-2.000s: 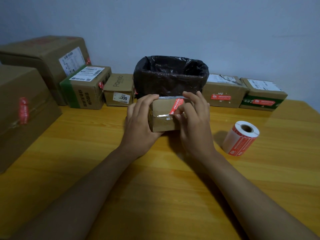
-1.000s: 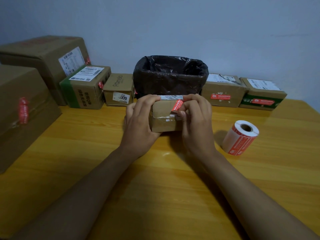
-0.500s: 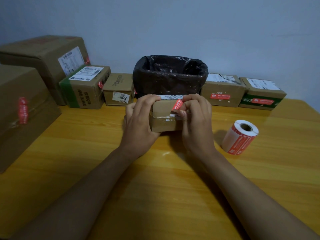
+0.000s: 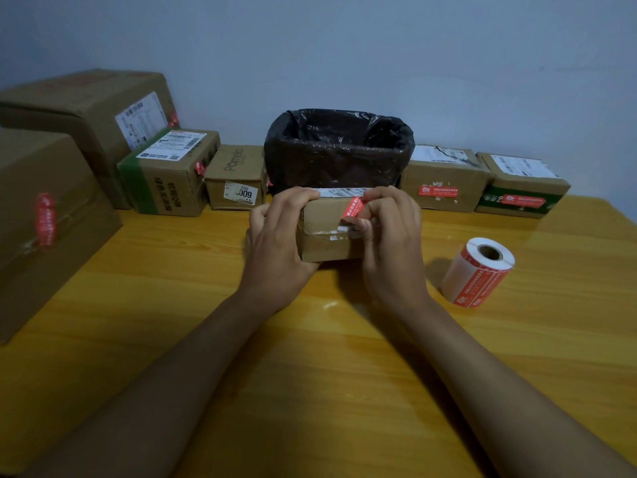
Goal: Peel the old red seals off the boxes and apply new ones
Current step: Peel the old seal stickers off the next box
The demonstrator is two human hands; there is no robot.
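Seal: old red seal runs over the top front edge of the small box, slanted; its lower end is lifted off the cardboard.
Right grip: right hand pinches that loose lower end between thumb and curled fingers, a narrow pinch right at the lifted end.
Left grip: left hand wraps the box's left side, fingers over the top edge, thumb side low, bracing it on the table.
Handling of seal: likely thin, flimsy and sticky; white scraps on the box face below suggest it tears or leaves backing. A slow, low-angle pull close to the stuck line seems safest.
Handling of box: looks light and stiff but crushable; it would probably slide without the bracing hand.
Where to hold: seal by its freed end; box by its side walls, clear of the seal.
New seals: roll of red seals stands to the right, apart from the hands.
Waste: black-lined bin sits just behind the box.
Other boxes: rows of boxes along the wall, several bearing red seals.
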